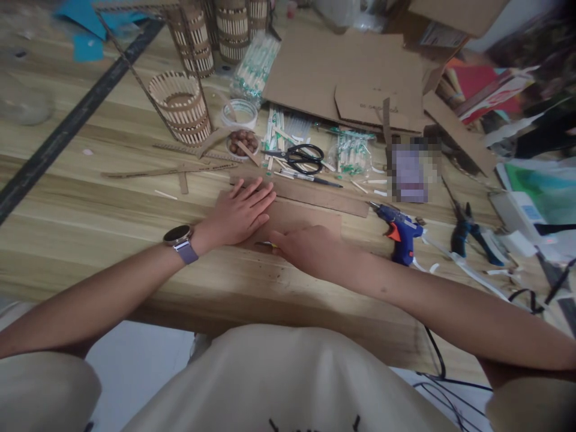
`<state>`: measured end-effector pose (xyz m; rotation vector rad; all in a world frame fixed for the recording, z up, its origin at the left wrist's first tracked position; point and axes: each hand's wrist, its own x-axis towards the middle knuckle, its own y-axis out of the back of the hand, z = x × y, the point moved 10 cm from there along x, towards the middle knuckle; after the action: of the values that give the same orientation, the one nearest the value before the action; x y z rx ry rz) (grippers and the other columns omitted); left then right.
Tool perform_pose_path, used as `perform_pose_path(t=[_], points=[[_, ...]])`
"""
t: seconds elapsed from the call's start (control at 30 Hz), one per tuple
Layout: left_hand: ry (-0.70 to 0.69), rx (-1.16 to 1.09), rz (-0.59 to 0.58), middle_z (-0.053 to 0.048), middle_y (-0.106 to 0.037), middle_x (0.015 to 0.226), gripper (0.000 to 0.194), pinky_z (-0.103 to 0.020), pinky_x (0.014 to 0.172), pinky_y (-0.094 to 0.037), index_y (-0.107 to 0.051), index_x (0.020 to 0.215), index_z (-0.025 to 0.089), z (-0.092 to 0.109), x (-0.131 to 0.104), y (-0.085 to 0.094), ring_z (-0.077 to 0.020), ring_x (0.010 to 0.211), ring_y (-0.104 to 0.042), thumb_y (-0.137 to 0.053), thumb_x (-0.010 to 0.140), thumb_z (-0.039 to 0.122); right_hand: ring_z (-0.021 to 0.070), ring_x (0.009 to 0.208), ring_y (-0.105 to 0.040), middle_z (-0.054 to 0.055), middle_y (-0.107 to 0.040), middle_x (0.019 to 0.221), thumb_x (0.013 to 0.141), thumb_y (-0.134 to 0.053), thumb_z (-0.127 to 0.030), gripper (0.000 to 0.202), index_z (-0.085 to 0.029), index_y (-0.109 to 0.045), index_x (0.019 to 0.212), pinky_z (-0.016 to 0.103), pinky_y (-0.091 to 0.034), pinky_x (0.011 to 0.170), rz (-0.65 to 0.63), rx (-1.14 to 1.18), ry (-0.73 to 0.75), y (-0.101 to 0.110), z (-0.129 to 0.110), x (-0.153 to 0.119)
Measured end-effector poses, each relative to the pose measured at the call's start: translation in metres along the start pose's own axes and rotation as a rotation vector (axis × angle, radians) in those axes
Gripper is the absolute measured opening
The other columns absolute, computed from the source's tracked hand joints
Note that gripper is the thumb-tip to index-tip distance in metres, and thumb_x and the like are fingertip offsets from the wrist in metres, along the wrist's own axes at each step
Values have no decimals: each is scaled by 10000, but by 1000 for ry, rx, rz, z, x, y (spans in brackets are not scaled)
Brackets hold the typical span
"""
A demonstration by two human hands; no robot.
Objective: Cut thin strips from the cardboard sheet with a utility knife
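Note:
My left hand [243, 211] lies flat with fingers spread on a brown cardboard piece [321, 217], pressing it to the table. Closed around a small craft knife [266, 243], my right hand [310, 249] rests by the cardboard's near edge. The knife's blade points left and a bit of yellow shows at the fingers; the rest is hidden in the hand. Just beyond the piece is a long cardboard strip [324, 198], partly under my left fingertips.
Black scissors [306, 159], a pen [310, 177] and a bowl of brown beads [243, 144] lie beyond. To the right are a blue glue gun [400, 231] and pliers [474, 234]. Stick baskets [180, 111] stand at back left; large cardboard sheets [342, 66] lie behind.

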<state>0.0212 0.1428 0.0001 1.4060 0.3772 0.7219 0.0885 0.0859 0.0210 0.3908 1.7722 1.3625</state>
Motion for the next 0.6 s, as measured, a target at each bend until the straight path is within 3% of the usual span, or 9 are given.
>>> perform_pose_path(t=[0.27, 0.47, 0.6], points=[[-4, -14, 9, -145, -407, 1601, 534, -611, 1216, -233, -425, 1546, 132, -1, 0, 0, -356, 1522, -298, -334, 1064, 343, 258, 816, -757, 107, -777, 888, 1006, -479, -225, 298, -214, -615, 1270, 277, -450, 561, -97, -7, -21, -3, -2, 9], [-10, 7, 8, -153, -422, 1590, 531, -618, 1203, -253, -459, 1522, 106, 2, 0, 2, -367, 1508, -324, -318, 1065, 337, 256, 804, -761, 126, -767, 849, 947, -435, -33, 412, -153, -627, 1290, 305, -514, 645, -191, -48, -24, 23, -17, 4], [-7, 9, 13, -146, -427, 1589, 520, -604, 1208, -252, -478, 1511, 113, 1, 0, 3, -359, 1510, -325, -324, 1065, 332, 269, 825, -765, 133, -766, 852, 924, -434, -1, 400, -124, -647, 1239, 309, -523, 644, -242, -86, -20, 27, -23, 3]])
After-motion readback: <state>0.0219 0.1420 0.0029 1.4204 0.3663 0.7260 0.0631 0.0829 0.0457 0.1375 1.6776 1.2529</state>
